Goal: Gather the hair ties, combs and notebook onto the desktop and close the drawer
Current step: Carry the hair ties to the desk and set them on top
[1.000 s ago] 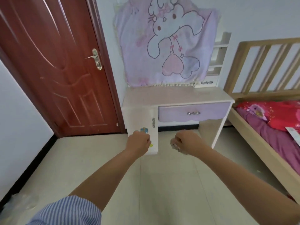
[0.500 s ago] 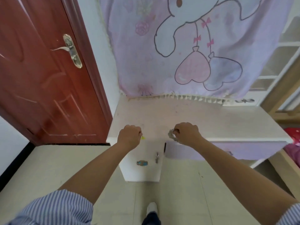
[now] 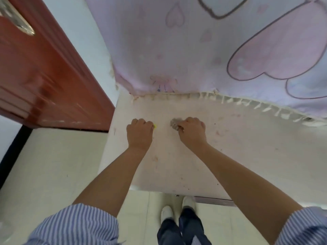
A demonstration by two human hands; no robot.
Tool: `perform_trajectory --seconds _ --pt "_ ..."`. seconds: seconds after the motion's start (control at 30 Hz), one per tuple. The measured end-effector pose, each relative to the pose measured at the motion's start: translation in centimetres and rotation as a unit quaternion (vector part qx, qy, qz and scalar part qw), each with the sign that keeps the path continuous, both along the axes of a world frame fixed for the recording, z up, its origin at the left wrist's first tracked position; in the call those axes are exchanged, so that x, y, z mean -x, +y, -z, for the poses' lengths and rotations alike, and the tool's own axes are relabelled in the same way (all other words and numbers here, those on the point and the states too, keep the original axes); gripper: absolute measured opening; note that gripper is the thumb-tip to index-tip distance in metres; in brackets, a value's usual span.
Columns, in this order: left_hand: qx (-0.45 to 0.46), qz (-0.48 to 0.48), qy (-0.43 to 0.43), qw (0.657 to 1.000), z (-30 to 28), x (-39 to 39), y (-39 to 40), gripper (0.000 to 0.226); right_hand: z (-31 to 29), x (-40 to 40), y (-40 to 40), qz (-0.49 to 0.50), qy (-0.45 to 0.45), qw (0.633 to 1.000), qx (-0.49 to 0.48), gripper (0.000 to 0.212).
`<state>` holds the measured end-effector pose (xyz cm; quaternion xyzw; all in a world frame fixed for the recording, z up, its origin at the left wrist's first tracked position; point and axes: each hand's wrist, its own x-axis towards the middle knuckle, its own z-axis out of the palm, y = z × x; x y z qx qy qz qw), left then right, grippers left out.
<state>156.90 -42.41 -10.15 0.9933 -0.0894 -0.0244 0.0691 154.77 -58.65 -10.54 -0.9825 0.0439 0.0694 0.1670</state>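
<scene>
Both my fists hover over the pale pink desktop (image 3: 247, 156). My left hand (image 3: 139, 133) is closed around a small yellow item (image 3: 154, 126), of which only a tip shows past the knuckles. My right hand (image 3: 192, 132) is closed on a grey, ruffled hair tie (image 3: 175, 123) that sticks out at the thumb side. The front edge of the drawer (image 3: 214, 200) shows as a thin purple strip under the desk's near edge. No comb or notebook is in sight.
A pink cartoon-print cloth (image 3: 194, 50) with a fringe hangs on the wall behind the desk. A red-brown door (image 3: 35, 76) stands to the left. My feet (image 3: 177, 209) are on the tiled floor just below the desk's near edge.
I have come right up to the desk. Both closed hands moved from in front of the cabinet to above the desktop, still holding their items.
</scene>
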Motion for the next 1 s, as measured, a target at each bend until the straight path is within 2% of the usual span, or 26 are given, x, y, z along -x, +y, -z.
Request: perform_trajectory --seconds 0.07,0.13,0.23,0.33,0.43,0.5,0.63,0.67,0.73,0.8,0.83,0.9,1.0 --pt "-0.019 -0.003 0.036 0.999 1.5 0.4 -0.4 0.016 2.4 0.5 0.8 -0.019 0.02 1.0 -0.004 0.024" --pt "-0.01 -0.001 0.04 0.999 2.3 0.9 -0.6 0.001 3.8 1.2 1.2 -0.027 -0.029 0.999 -0.023 0.015" --pt "0.033 -0.033 0.042 0.998 3.1 1.3 -0.4 0.007 4.2 1.4 0.9 -0.016 -0.088 0.994 -0.065 0.01" --pt "0.038 -0.036 0.029 0.998 3.3 1.8 -0.5 0.016 3.3 2.0 -0.4 -0.058 -0.06 0.992 -0.099 0.023" --pt "0.117 -0.074 0.001 0.99 2.6 3.5 -1.6 0.026 3.0 4.9 -3.0 -0.091 -0.099 0.988 -0.076 0.031" --pt "0.166 -0.033 -0.024 0.985 2.5 5.4 -3.4 0.025 2.9 8.3 -5.4 -0.072 -0.11 0.99 -0.056 0.029" --pt "0.189 0.174 -0.025 0.966 3.2 10.7 -10.0 0.024 2.6 17.1 -11.5 0.016 -0.095 0.995 0.014 0.021" --pt "0.186 0.218 -0.013 0.958 3.4 12.0 -11.7 0.027 2.5 19.2 -12.8 0.041 -0.088 0.995 0.025 0.018" --pt "0.162 0.299 0.008 0.941 4.0 14.9 -15.3 0.039 2.7 23.7 -15.1 0.077 -0.059 0.994 0.047 0.025" --pt "0.121 0.343 0.071 0.929 4.7 18.4 -18.6 0.049 3.4 28.0 -17.6 0.102 -0.017 0.993 0.056 0.03" --pt "0.095 0.334 0.106 0.932 5.2 20.1 -19.9 0.052 3.9 29.8 -18.6 0.112 0.007 0.992 0.05 0.029" --pt "0.049 0.299 0.112 0.946 6.2 22.1 -21.4 0.058 5.1 31.6 -20.3 0.115 0.035 0.992 0.048 0.013" --pt "-0.001 0.266 0.073 0.961 7.6 23.5 -22.2 0.061 8.0 31.4 -22.7 0.107 0.092 0.989 0.043 0.044"
